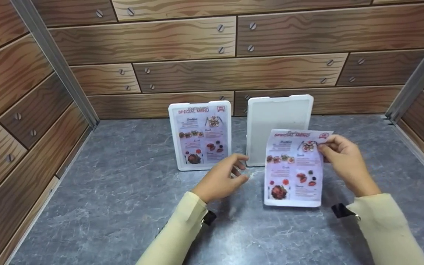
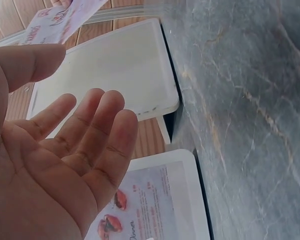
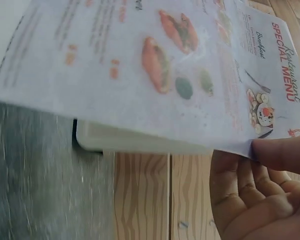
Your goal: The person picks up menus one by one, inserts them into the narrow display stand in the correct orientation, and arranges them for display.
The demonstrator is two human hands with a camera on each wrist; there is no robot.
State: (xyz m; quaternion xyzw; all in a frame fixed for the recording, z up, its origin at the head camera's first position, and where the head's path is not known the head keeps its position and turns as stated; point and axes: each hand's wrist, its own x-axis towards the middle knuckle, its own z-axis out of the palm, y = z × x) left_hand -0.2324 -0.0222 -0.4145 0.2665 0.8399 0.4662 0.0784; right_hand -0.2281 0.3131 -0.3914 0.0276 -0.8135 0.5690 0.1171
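A printed menu sheet (image 1: 294, 167) is pinched near its upper right edge between the thumb and fingers of my right hand (image 1: 344, 162). In the right wrist view the sheet (image 3: 155, 75) bends slightly, with the thumb on its printed face. Behind it stands a blank white menu board (image 1: 278, 117), its lower right part hidden by the sheet. My left hand (image 1: 225, 176) hovers with relaxed fingers between the two boards, holding nothing; the left wrist view shows its bare palm (image 2: 45, 175). Left of it, another white board (image 1: 173, 136) stands upright with a similar menu (image 1: 201, 136) on its front.
A grey marble-patterned tabletop (image 1: 116, 184) lies under everything. Wood-plank panels (image 1: 179, 40) rise at the back and both sides, with metal corner posts (image 1: 55, 55) where they meet. Both boards stand near the back panel.
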